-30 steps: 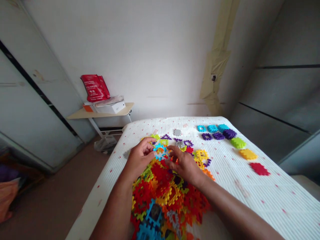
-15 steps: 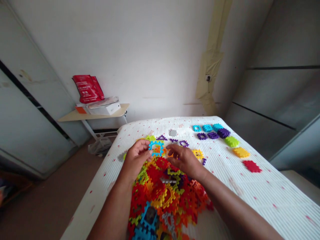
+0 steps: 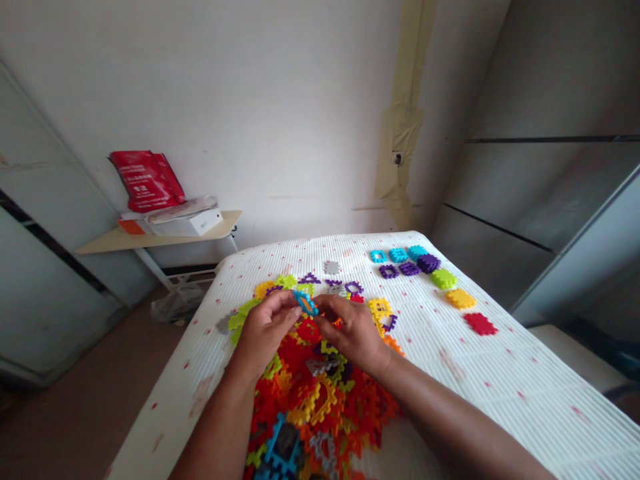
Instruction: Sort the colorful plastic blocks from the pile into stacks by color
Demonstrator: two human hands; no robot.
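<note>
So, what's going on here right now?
A person's left hand and right hand hold a blue piece between them, tilted, above a heap of interlocking plastic pieces on a bed. Further up the bed, blue pieces and purple pieces lie in short rows, near a green piece, a yellow piece and a red piece.

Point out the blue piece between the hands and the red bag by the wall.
Blue plastic building piece (image 3: 299, 296), head view, on its blue rim.
Red bag (image 3: 143, 180), head view, on its front face.
</note>
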